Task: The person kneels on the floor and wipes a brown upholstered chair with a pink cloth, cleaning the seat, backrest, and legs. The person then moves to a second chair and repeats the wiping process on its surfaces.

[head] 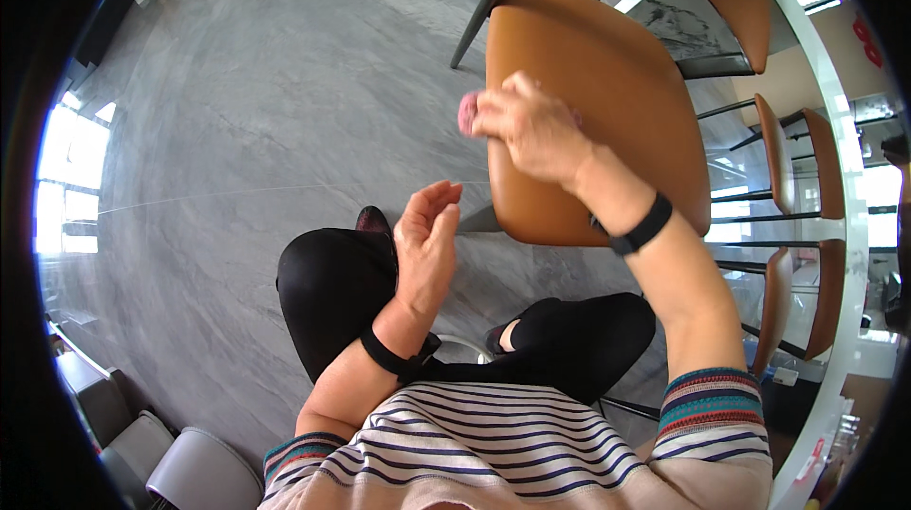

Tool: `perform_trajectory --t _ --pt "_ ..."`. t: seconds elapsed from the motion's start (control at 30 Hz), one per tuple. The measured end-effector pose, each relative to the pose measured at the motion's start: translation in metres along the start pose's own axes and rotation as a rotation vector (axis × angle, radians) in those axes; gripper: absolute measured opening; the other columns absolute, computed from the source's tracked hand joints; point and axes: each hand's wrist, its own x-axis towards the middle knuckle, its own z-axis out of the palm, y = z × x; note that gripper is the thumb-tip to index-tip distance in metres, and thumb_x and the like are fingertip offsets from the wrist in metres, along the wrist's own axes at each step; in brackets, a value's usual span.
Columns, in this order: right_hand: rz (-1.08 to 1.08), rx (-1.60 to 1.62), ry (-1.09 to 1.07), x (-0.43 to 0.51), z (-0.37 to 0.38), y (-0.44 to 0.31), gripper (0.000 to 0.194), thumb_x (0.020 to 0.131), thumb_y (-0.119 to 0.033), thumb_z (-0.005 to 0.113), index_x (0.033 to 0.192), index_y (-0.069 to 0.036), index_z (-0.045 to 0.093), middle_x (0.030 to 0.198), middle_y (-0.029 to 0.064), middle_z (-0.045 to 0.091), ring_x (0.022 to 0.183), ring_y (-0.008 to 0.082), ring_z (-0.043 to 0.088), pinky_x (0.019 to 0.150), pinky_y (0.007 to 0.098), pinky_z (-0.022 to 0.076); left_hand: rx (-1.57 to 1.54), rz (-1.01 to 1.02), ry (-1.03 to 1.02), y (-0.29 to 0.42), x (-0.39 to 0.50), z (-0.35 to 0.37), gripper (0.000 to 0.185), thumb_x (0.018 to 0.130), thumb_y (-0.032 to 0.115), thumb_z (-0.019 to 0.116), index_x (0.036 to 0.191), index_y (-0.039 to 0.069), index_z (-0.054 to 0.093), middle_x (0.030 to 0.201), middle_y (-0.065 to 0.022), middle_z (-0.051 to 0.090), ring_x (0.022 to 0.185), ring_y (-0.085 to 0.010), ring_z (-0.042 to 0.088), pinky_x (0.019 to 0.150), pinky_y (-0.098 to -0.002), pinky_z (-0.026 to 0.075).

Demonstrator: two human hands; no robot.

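A chair with a tan leather-like seat (605, 83) stands in front of me, a little to the right. Over the left part of the seat, my right hand (534, 129) grips a pink cloth (468, 113), which bulges out past the seat's edge; the hand is slightly blurred. Lower and to the left, my left hand (429, 239) is held in the air above my knee, palm turned inward, fingers a little curled, with nothing in it. Both wrists wear black bands.
Brown chairs (776, 154) line a white-edged table (847, 225) on the right. At lower left stand a light grey bin (203, 471) and other containers. Grey marble-look floor (249, 118) spreads to the left. My knees are bent on both sides below my hands.
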Motion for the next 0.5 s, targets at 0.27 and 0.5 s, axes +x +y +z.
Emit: perform_trajectory --t 0.27,0.5 --pt "-0.167 0.058 -0.056 -0.09 -0.033 -0.076 0.023 0.081 -0.014 0.063 0.102 -0.015 0.073 0.111 -0.001 0.061 0.106 0.0252 0.055 0.09 0.0406 0.0497 0.027 0.091 0.021 0.006 -0.008 -0.024 0.032 0.096 0.004 0.055 0.127 -0.004 0.057 0.123 -0.014 0.067 0.116 -0.0196 0.06 0.102 -0.0325 0.045" --pt "0.131 -0.017 -0.121 0.013 -0.011 0.012 0.033 0.085 -0.007 0.062 0.115 -0.017 0.071 0.13 0.0085 0.057 0.111 0.0332 0.056 0.087 0.043 0.056 0.105 0.115 -0.002 -0.007 0.003 -0.014 0.032 0.095 0.004 0.057 0.127 -0.003 0.056 0.121 -0.016 0.067 0.113 -0.0204 0.063 0.099 -0.0328 0.048"
